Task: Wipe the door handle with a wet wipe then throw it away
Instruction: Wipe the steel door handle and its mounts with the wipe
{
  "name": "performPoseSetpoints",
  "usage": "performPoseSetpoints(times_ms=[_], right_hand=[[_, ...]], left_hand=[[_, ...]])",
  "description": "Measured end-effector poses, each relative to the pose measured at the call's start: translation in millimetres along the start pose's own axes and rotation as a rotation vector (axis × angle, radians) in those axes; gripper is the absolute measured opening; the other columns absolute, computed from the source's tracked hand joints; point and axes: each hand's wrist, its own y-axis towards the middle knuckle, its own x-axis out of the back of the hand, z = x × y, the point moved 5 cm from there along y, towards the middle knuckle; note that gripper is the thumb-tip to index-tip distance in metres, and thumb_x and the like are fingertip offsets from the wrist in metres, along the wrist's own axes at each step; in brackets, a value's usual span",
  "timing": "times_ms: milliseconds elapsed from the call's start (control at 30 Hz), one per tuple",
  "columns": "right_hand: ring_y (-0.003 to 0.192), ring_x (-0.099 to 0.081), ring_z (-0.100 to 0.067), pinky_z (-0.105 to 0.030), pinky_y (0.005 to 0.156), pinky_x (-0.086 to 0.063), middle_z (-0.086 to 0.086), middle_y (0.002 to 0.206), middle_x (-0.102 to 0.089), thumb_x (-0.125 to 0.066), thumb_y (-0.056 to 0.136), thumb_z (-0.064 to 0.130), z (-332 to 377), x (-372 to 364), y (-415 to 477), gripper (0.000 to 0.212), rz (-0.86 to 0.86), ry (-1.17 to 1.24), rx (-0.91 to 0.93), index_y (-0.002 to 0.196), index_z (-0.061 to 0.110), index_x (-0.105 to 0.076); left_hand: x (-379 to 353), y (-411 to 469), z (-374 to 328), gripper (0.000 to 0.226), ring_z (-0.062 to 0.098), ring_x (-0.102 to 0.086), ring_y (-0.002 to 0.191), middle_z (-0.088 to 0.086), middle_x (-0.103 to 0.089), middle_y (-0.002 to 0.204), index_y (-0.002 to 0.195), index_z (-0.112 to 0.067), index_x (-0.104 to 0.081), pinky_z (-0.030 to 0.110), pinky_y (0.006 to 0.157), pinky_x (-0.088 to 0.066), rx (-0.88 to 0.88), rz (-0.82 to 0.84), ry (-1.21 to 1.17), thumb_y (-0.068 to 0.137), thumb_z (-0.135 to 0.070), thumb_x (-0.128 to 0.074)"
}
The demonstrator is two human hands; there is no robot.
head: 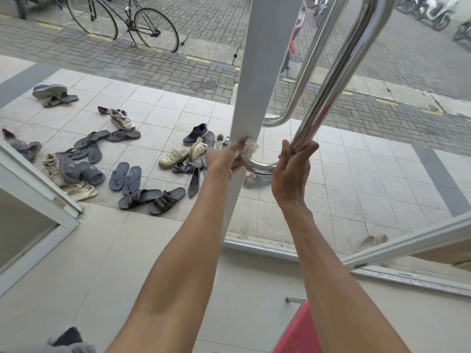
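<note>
A long polished steel door handle [339, 70] runs down the white frame [257, 72] of a glass door and bends into the frame at the bottom. My left hand [226, 159] presses a crumpled white wet wipe [248, 146] against that lower bend, right where it meets the frame. My right hand [293, 169] is wrapped around the handle's straight bar just above the bend. A second matching handle [305, 64] shows through the glass on the door's other side.
Several shoes and sandals [127, 159] lie scattered on the tiled porch outside. A bicycle [122, 19] stands on the paved strip beyond, and scooters [433, 11] are parked far right. Another door frame [38, 194] is at the left, and a red object [295, 329] sits below my right arm.
</note>
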Motion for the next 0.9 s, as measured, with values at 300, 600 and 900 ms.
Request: performPoseSetpoints(times_ms=[300,600,900], right_hand=[[0.062,-0.054,-0.025,-0.031,0.052,-0.042,-0.014,0.078,-0.052,-0.042,0.102,0.025,-1,1,0,0.021,-0.016,-0.004,0.021,0.097,0.017,-0.023],[0.057,-0.043,-0.009,-0.016,0.049,-0.034,-0.002,0.073,-0.042,-0.042,0.102,0.024,-2,1,-2,0.022,-0.009,0.013,0.023,0.095,0.016,-0.023],[0.064,-0.055,-0.026,-0.022,0.051,-0.041,-0.014,0.078,-0.052,-0.041,0.103,0.025,1,1,-1,0.021,0.025,0.019,0.038,0.096,0.016,-0.023]], left_hand=[[-15,-24,65,0.013,0.017,-0.063,0.072,0.014,-0.066,0.089,0.097,-0.002,-0.064,0.022,0.066,-0.054,0.028,0.174,-0.608,0.089,-0.013,-0.065],[-39,-60,94,0.014,0.006,-0.069,0.062,-0.002,-0.074,0.072,0.102,-0.008,-0.068,0.018,0.065,-0.055,0.025,0.212,-0.536,0.089,-0.005,-0.065],[-12,-41,66,0.004,0.014,-0.068,0.059,0.004,-0.073,0.07,0.086,-0.008,-0.066,0.026,0.076,-0.053,0.006,0.038,-0.653,0.085,-0.007,-0.07]])
